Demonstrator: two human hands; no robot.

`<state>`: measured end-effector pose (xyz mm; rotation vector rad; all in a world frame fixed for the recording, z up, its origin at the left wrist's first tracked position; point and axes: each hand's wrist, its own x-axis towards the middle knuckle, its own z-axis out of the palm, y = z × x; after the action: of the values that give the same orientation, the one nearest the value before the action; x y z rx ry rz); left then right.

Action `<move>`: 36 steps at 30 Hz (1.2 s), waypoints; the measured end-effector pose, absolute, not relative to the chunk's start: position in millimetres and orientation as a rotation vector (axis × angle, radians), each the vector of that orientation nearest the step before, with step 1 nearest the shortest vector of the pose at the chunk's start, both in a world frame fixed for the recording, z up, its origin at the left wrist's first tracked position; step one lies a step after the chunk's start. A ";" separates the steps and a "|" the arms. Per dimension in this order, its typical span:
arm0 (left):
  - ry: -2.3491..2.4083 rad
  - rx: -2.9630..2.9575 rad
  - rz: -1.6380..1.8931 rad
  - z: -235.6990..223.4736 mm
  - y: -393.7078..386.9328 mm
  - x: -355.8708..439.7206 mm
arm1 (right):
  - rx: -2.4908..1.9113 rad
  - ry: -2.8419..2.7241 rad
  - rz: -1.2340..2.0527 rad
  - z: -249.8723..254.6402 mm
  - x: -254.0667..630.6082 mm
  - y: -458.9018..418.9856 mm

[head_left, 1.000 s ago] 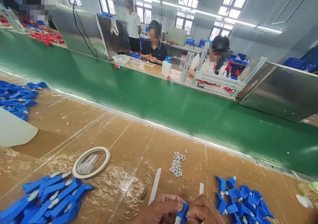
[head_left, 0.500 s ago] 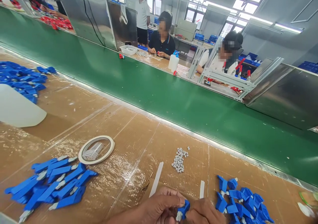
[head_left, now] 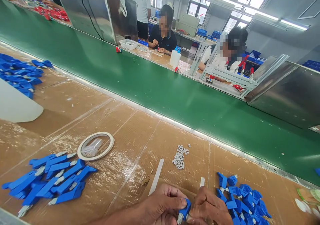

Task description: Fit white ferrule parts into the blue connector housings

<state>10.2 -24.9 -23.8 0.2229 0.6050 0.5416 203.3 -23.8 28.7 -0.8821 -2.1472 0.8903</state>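
Observation:
At the bottom edge of the view my left hand (head_left: 162, 206) and my right hand (head_left: 211, 209) meet over the cardboard-covered table (head_left: 120, 131). Both pinch one small blue plastic part (head_left: 185, 209) with a white tip between their fingers. A heap of loose blue parts (head_left: 241, 200) lies just right of my right hand. A row of longer blue parts with white ends (head_left: 50, 180) lies to the left. A small cluster of tiny grey-white pieces (head_left: 179, 156) sits ahead of my hands, with two white strips (head_left: 156, 176) beside it.
A white tape ring (head_left: 95, 145) lies left of centre. More blue parts (head_left: 18, 75) and a white container (head_left: 17, 105) sit at far left. A green conveyor belt (head_left: 162, 92) runs behind the table. Across it, two seated people (head_left: 162, 32) work and another stands.
The view has tipped down and shifted slightly. My hands stay together on the blue part, with small finger movements turning it.

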 end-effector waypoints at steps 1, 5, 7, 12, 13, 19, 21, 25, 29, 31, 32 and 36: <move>0.605 0.227 0.548 -23.6 -25.5 10.1 | -0.892 -2.124 0.890 28.0 203.2 -22.1; 0.587 0.250 0.562 -26.6 -26.9 9.9 | -0.904 -2.116 0.943 26.7 203.3 -19.4; 0.584 0.261 0.561 -28.8 -27.3 10.6 | -0.915 -2.133 0.989 29.3 203.8 -20.4; 0.614 0.290 0.545 -20.6 -26.1 9.2 | -1.023 -2.124 1.078 34.8 203.3 -26.1; 0.617 0.296 0.537 -16.1 -25.4 7.8 | -1.021 -2.118 1.074 34.8 202.7 -26.7; 0.610 0.362 0.552 3.7 -22.6 0.2 | -0.945 -2.154 0.988 36.3 198.0 -24.5; 0.608 0.369 0.553 2.6 -22.8 0.5 | -0.953 -2.179 0.942 38.3 197.1 -23.3; 0.609 0.366 0.559 -3.2 -23.0 1.3 | -0.972 -2.231 0.803 41.4 195.5 -23.3; 0.599 0.367 0.554 -3.7 -21.5 -0.9 | -0.991 -2.219 0.760 43.5 189.8 -26.0; 0.591 0.358 0.543 -2.2 -20.5 -2.0 | -1.017 -2.141 0.791 43.0 187.4 -27.3; 0.587 0.348 0.539 -1.5 -20.1 -2.4 | -1.031 -2.077 0.823 42.1 187.1 -27.7; 0.532 0.258 0.451 -2.8 -19.5 -3.7 | -1.160 -1.738 0.948 35.5 191.5 -27.5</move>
<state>-3.7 -19.5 -2.8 0.2583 0.5324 0.4508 191.5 -27.5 35.5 -1.1599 -1.7378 0.9475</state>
